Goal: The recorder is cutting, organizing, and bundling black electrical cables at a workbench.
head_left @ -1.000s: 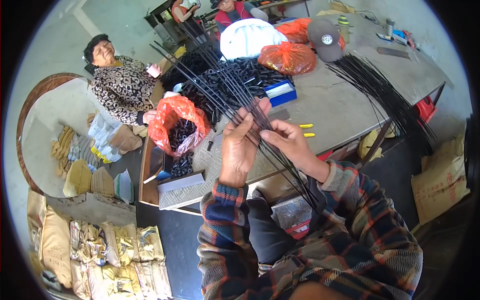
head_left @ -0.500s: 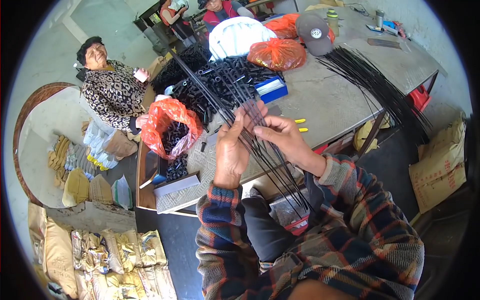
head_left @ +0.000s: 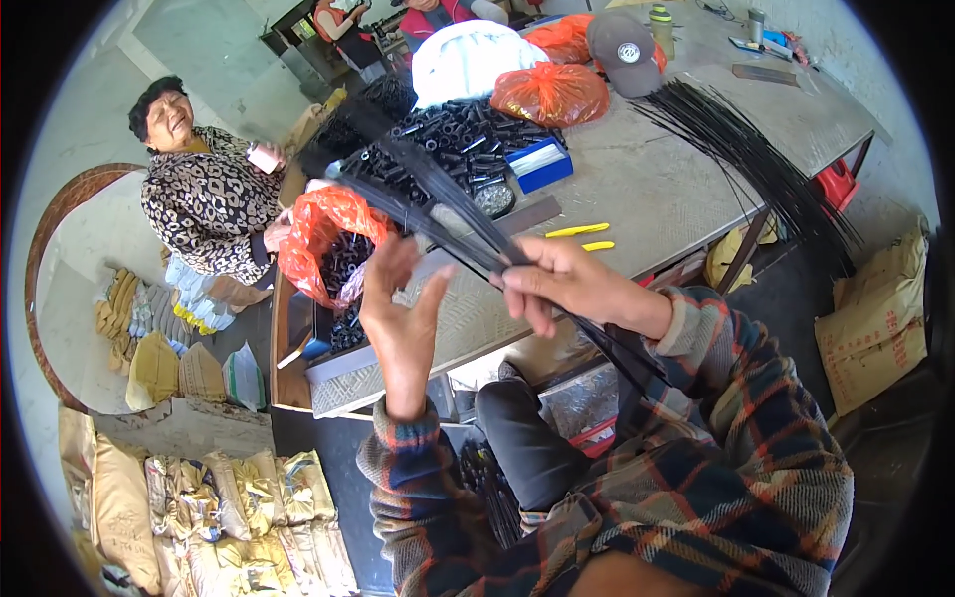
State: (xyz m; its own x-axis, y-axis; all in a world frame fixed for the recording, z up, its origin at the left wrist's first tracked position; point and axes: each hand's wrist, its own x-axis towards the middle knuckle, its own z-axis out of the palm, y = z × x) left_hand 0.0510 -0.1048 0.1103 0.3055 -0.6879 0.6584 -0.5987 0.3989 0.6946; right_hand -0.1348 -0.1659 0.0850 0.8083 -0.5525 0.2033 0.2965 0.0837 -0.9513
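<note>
My right hand (head_left: 577, 284) is closed around a bundle of long thin black strips (head_left: 468, 249), which slants across in front of me over the near edge of the table. Motion blurs the far ends of the bundle, and its lower ends reach toward my right sleeve. To the left of the bundle, my left hand (head_left: 398, 308) has its fingers spread and holds nothing. It is near an open orange plastic bag (head_left: 303, 239) of small black tubular parts. Beyond the bundle lies a heap of similar black parts (head_left: 448, 149).
Yellow-handled pliers (head_left: 579, 230) and a blue box (head_left: 542, 167) rest on the table (head_left: 657, 184). More black strips (head_left: 736, 149) overhang its right edge. A tied orange bag (head_left: 550, 95) and a grey cap (head_left: 627, 55) lie farther back. A person (head_left: 209, 204) stands at left.
My left hand has come off the strips, moved left and opened. The bundle now stays in my right hand, blurred by motion. The person at left has shifted leftward.
</note>
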